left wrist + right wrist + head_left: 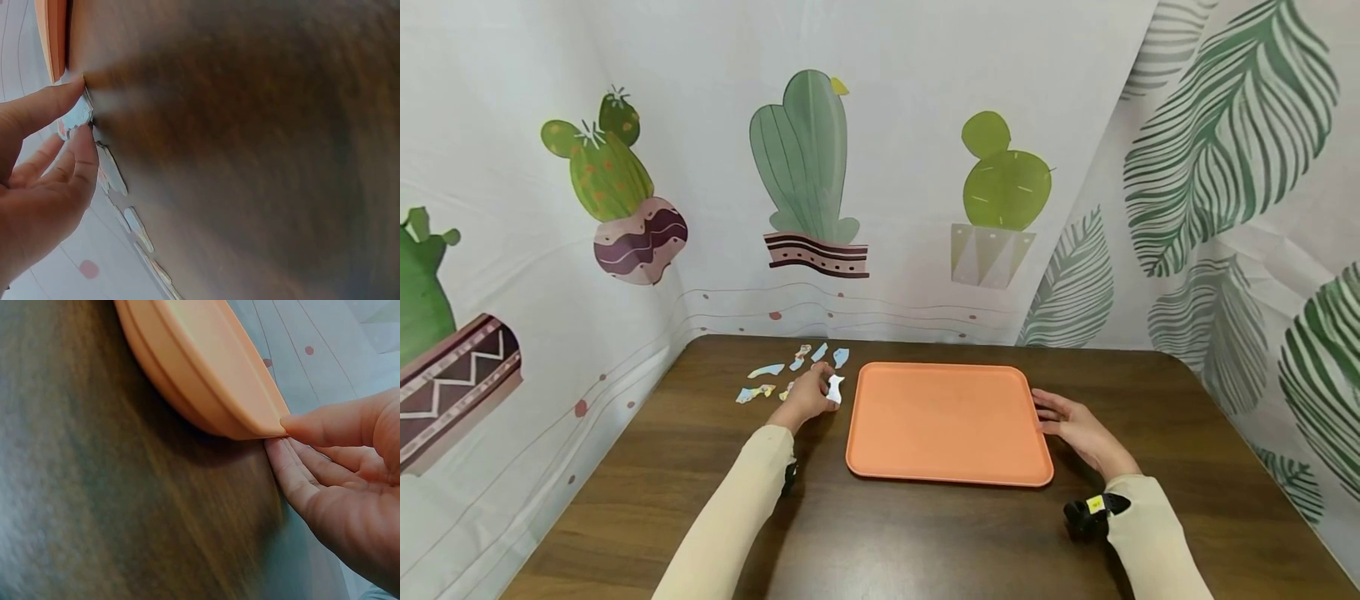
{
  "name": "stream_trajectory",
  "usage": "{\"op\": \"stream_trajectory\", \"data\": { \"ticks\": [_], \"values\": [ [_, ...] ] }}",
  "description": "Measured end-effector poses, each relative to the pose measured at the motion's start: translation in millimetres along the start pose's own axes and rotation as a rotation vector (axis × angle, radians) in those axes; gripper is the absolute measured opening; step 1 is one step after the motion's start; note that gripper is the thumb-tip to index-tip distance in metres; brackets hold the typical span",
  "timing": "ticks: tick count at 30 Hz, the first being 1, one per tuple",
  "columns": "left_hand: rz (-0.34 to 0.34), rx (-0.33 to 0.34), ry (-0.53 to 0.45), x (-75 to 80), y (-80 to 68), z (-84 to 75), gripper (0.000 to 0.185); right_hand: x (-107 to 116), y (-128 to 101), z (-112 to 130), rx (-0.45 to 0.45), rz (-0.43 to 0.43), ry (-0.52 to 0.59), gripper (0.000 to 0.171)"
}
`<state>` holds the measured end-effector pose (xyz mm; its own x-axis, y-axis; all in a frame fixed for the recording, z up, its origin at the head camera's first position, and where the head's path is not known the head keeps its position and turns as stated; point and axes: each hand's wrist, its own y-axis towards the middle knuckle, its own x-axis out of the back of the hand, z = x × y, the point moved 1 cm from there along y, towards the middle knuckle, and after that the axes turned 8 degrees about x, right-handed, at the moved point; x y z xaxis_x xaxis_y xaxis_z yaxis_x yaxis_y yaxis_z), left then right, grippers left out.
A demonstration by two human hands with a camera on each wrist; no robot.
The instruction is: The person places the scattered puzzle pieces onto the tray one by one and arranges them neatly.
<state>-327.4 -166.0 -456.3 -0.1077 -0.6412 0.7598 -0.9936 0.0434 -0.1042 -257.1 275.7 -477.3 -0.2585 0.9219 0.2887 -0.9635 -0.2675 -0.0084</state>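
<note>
Wooden table [925,533], dark brown, set against cactus- and leaf-printed backdrop sheets [880,167].

Orange tray [947,421]: flat on the table, centred toward the far edge, nothing on its bare surface. It likely lies there as the receiving surface for the pieces.

Puzzle pieces [790,371]: a loose scatter of small printed card shapes near the far left corner of the table, just left of the tray, lying flat and apart from one another, within easy reach of the left hand.

Held piece [834,388]: white side showing, lifted beside the tray's left edge.

Left hand [808,396]: thumb and forefinger closed in a pinch on the held piece; the left wrist view shows the remaining fingers loosely curled [47,162].

Right hand [1071,425]: at the tray's right edge, fingers nearly straight; the right wrist view shows a fingertip [300,425] on the rim and the others under it, seemingly steadying the tray.
</note>
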Motion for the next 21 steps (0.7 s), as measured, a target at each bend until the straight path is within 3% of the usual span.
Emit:
{"op": "stream_trajectory", "data": {
  "ticks": [12, 21],
  "values": [
    [-0.048, -0.007, -0.047, -1.5, -4.9, 2.9, 0.047, 1.1, -0.3, 0.1, 0.004, 0.008, 0.000, 0.068],
    [-0.058, 0.073, -0.217, -3.4, -0.4, -0.5, 0.045, 1.5, 0.1, -0.4, 0.005, 0.001, -0.002, 0.067]
  ]
}}
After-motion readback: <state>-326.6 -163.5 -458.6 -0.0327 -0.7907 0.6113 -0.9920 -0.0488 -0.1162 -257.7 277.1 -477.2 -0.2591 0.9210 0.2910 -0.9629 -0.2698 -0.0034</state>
